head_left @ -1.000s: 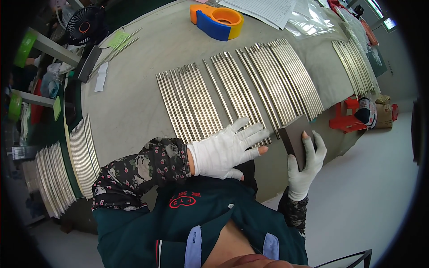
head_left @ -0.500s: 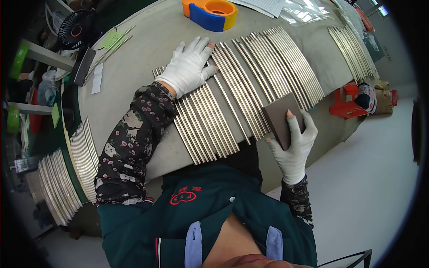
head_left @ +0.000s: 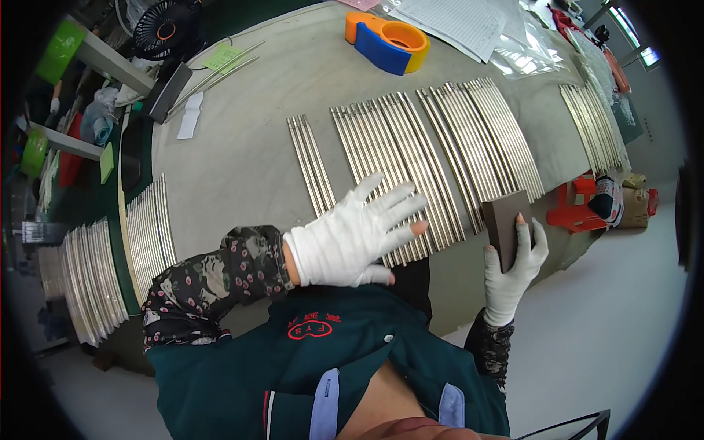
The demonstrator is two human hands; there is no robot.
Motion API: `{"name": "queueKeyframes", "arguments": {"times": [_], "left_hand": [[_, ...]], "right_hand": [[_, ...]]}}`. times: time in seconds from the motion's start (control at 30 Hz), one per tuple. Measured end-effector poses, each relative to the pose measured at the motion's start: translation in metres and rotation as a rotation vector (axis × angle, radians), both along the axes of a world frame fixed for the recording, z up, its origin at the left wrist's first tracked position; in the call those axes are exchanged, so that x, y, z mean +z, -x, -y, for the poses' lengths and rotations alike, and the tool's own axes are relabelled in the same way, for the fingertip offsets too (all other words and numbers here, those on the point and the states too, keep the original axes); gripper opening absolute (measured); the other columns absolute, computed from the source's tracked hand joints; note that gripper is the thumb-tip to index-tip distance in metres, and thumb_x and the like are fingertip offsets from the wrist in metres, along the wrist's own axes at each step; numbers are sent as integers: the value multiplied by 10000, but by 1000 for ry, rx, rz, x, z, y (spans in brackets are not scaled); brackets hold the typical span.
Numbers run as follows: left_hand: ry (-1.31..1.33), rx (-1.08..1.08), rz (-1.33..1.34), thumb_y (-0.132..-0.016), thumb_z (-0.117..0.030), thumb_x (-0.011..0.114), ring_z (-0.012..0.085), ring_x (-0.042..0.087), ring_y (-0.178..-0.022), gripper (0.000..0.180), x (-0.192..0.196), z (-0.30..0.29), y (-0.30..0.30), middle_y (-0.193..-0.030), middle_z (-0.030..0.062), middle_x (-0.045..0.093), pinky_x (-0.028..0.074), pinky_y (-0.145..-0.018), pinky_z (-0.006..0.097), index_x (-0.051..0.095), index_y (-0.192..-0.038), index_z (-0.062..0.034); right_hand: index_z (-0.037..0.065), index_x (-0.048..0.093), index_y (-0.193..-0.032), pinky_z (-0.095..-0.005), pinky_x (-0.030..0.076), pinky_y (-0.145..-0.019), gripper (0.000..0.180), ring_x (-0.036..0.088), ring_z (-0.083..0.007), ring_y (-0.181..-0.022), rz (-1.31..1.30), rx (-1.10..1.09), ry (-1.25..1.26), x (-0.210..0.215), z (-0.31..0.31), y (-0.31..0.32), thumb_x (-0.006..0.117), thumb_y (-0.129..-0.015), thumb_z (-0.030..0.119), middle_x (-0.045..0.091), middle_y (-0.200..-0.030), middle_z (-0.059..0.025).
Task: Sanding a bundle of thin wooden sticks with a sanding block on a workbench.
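My left hand [head_left: 352,238], in a white glove with bare fingertips, is open, fingers spread over the near ends of thin silvery metal rods. Beneath and beyond it lies a middle row of rods [head_left: 389,147]; a few rods [head_left: 309,161] lie apart to its left, their near ends hidden by the hand. My right hand [head_left: 511,282], gloved alike, is closed around a dark brown rectangular block [head_left: 506,224]. This block stands at the near end of another row of rods [head_left: 491,132], at the right; whether it touches them I cannot tell.
An orange and blue tape dispenser [head_left: 389,44] and papers [head_left: 455,22] lie at the table's far side. More rods lie at the far right [head_left: 590,128] and left [head_left: 150,227]. A black fan [head_left: 167,29] is at upper left, a red stool [head_left: 572,209] beyond the right edge.
My left hand has come toward me from the rods' far ends. Most of the left rods now lie against the middle row, with a few left apart. My right hand still holds the block.
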State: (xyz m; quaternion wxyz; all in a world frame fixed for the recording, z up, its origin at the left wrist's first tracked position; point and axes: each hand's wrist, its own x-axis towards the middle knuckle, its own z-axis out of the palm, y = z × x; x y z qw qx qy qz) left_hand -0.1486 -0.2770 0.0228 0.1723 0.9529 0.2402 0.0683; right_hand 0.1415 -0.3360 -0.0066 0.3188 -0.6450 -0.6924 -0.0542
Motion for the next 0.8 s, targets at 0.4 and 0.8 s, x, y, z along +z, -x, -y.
{"name": "queueKeyframes", "arguments": {"times": [0.4, 0.8], "left_hand": [[17, -43, 69, -777, -550, 645, 341, 262, -1404, 784, -25, 5, -23, -1503, 185, 296, 147, -1138, 581, 434, -1371, -84], [67, 38, 113, -759, -514, 665, 326, 303, -1383, 722, -22, 27, 3, -1482, 170, 341, 185, -1138, 536, 490, -1316, -90]], "right_hand": [[85, 527, -1300, -466, 365, -1000, 603, 433, -358, -1165, -24, 21, -79, 8, -59, -22, 728, -748, 224, 460, -1282, -195], [68, 581, -1268, -514, 357, -1012, 584, 407, -418, -1273, 685, -446, 219, 22, -179, -77, 582, -874, 498, 465, -1335, -270]]}}
